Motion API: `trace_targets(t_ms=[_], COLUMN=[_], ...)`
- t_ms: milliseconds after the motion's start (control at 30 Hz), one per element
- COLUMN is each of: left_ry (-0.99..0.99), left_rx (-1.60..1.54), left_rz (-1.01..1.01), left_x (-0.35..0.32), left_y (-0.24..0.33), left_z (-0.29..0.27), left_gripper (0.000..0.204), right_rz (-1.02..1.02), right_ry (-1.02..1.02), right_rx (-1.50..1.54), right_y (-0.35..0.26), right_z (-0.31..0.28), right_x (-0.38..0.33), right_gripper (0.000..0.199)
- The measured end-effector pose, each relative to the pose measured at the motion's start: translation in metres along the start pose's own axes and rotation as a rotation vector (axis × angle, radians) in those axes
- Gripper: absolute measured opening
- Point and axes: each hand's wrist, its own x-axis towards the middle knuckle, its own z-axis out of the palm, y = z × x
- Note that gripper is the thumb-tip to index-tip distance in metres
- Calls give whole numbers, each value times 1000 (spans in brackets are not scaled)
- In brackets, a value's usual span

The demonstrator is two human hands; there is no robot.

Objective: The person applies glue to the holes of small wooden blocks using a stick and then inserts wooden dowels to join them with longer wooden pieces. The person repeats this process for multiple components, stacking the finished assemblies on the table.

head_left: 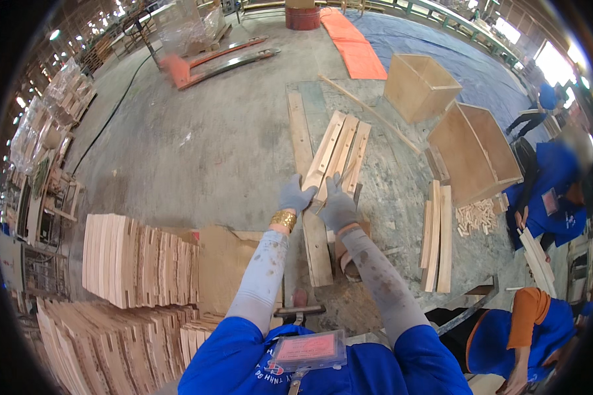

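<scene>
Both my hands wear grey gloves and are stretched out in front of me at the near end of several pale wooden slats (pixel 339 148). The slats lie side by side, pointing away from me, with small dark holes or dowels along them. My left hand (pixel 298 196) grips the left side of their near end. My right hand (pixel 339 207) has its fingers laid over the right side, gripping there too. Beneath runs a long wooden plank (pixel 317 253), partly hidden by my hands and the slats.
Stacked wooden pieces (pixel 138 260) stand at my left. To the right are loose slats (pixel 436 237), a dowel pile (pixel 476 217) and plywood boxes (pixel 474 155). An orange pallet jack (pixel 184 71) stands far left. Two co-workers in blue (pixel 553 191) are close on the right.
</scene>
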Motion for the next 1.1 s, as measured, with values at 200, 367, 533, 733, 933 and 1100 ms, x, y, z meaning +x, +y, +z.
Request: trace_targets(t_ms=[200,367,533,733,933,1100], left_ry=[-83,-265,-355,17,180,687], left_rx=[-266,-638,-1488,-1720,-1134,-426], left_rz=[-50,-89,-418,-326,-83,488], left_x=[14,15,31,27,55,70], left_y=[-23,6,-25,-3,3,16], left_z=[-6,-33,-63,-87,-90,-97], left_gripper=[60,47,31,24,26,31], right_rz=[34,-129,51,-135,-494,-489], right_ry=[-63,40,-170,-485,-453,-366], right_rx=[59,142,70,-132,-295,-214], right_y=[-2,18,-5,-1,12,11], right_z=[32,34,27,2,-3,-15], right_x=[18,21,31,37,55,68], right_gripper=[64,54,49,44,37,34])
